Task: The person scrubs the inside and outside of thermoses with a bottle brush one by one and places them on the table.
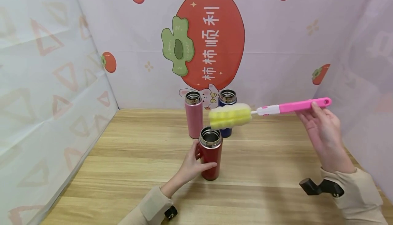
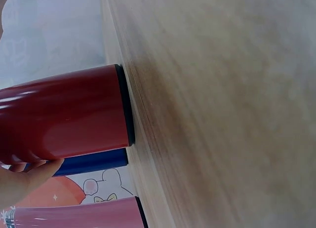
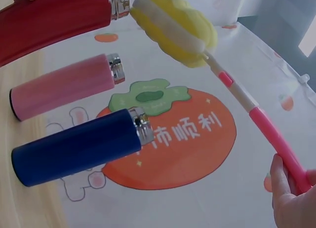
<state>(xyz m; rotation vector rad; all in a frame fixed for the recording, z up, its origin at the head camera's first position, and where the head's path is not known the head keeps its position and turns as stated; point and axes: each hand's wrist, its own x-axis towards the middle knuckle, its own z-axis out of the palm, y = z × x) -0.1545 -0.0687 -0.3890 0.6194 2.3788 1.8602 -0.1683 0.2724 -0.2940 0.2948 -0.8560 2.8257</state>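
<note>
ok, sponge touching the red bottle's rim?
Apart. The head view shows the sponge held above and right of the red bottle, wood table visible between them.

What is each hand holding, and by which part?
The left hand grips the red flask round its middle. The right hand holds the bottle brush by the far end of its pink handle.

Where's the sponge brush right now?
In the head view the sponge brush is in the air right of centre, held by the right hand at its pink handle, its yellow head above and just behind the red flask.
</note>
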